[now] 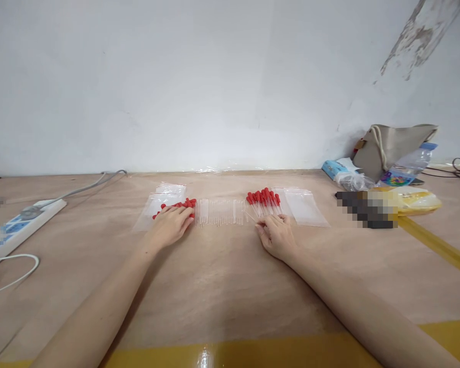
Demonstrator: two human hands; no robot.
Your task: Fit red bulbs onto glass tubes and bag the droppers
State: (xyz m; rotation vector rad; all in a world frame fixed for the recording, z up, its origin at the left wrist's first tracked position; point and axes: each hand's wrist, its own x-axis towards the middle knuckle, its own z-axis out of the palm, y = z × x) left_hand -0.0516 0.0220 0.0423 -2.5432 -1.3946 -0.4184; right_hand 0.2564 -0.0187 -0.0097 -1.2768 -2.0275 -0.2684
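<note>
My left hand [170,225] rests over a loose pile of red rubber bulbs [190,203], fingers curled down; one bulb shows between thumb and fingertips. A row of clear glass tubes [218,212] lies side by side between my hands. My right hand [276,237] is closed, with a thin glass tube [252,214] at its thumb and forefinger. Just beyond its knuckles lies a bunch of glass droppers [263,197] with red bulbs at their far ends. The lower ends of some droppers are hidden behind this hand.
Clear plastic bags lie flat at left [151,207] and right [304,207]. A white power strip [30,220] with cables is at far left. At right are a blue tissue pack [334,168], a grey bag [400,148] and a yellow packet [416,201]. Yellow tape [233,352] runs along the near edge.
</note>
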